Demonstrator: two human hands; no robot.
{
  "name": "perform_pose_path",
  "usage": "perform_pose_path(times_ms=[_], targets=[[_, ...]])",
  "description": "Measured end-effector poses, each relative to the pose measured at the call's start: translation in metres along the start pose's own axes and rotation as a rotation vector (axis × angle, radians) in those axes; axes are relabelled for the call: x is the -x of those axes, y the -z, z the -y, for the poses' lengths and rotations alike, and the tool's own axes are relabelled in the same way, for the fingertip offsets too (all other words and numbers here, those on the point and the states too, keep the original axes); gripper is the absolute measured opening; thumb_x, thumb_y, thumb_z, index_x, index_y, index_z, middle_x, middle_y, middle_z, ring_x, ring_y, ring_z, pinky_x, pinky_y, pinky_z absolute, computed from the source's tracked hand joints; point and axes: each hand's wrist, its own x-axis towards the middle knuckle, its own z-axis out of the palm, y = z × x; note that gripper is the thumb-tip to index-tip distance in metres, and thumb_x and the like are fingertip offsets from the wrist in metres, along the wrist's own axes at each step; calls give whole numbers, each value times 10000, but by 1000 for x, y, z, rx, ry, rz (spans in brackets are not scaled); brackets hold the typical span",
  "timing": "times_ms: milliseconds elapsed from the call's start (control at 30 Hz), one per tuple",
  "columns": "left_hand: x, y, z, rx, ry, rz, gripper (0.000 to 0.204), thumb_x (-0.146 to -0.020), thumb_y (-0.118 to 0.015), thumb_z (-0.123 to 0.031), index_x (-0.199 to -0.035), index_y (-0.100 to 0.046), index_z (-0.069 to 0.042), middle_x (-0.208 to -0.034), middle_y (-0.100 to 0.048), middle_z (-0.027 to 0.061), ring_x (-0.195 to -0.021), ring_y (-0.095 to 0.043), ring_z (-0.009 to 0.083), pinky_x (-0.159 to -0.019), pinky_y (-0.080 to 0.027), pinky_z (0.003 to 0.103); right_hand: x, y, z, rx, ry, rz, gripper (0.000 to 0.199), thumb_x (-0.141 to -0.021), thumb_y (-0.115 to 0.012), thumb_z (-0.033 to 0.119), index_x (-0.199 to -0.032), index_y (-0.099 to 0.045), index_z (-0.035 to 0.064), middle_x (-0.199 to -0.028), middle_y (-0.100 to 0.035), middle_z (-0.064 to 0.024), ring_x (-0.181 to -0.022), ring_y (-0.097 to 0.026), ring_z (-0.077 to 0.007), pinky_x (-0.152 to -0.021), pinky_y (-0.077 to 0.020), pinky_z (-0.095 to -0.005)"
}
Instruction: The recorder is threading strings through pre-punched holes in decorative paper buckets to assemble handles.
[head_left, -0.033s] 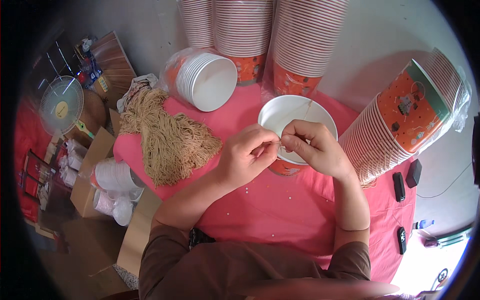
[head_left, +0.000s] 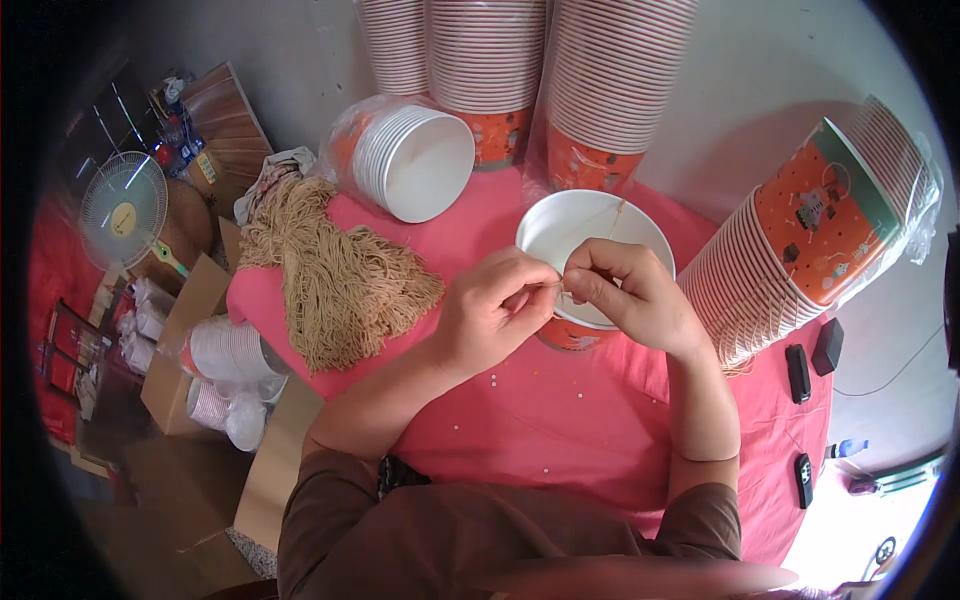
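Note:
A paper bucket (head_left: pixel 550 232), white inside and orange outside, stands on the pink-covered table in front of me. Both hands meet over its near rim with fingertips almost touching. My left hand (head_left: pixel 485 315) pinches a thin tan cord, thumb against forefinger. My right hand (head_left: pixel 645 310) is closed in a pinch on the same cord, its fingers curled. The fingers hide most of what they hold. At the bucket's far rim, a short bit of tan cord (head_left: pixel 619 206) shows. A large heap of tan cords (head_left: pixel 350 290) lies to the left of my left hand.
Tall stacks of paper buckets (head_left: pixel 610 90) rise behind. A bagged stack (head_left: pixel 430 165) lies at back left; another long stack (head_left: pixel 745 270) leans at right. Small white beads (head_left: pixel 580 396) dot the pink cloth (head_left: pixel 530 430). Dark small devices (head_left: pixel 798 374) lie near the right edge.

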Motion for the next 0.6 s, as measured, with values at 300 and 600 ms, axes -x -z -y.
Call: perform_pose_path(times_ms=[300, 600], targets=[[2, -4, 1, 122, -26, -32, 155, -847, -691, 77, -963, -646, -17, -844, -639, 41, -663, -552, 65, -555, -421, 203, -2, 5, -12, -227, 3, 43, 192, -984, -622, 149, -899, -660, -19, -718, -571, 38, -683, -471, -32, -593, -397, -234], [8, 0, 0, 560, 460, 37, 73, -920, -660, -3, -977, -616, -2, -842, -610, -11, -677, -546, 19, -559, -436, 193, -1, 1, -2, -16, 61, -36, 126, -936, -678, 101, -890, -656, -13, -699, -573, 26, -648, -467, -26, -544, -386, -229]])
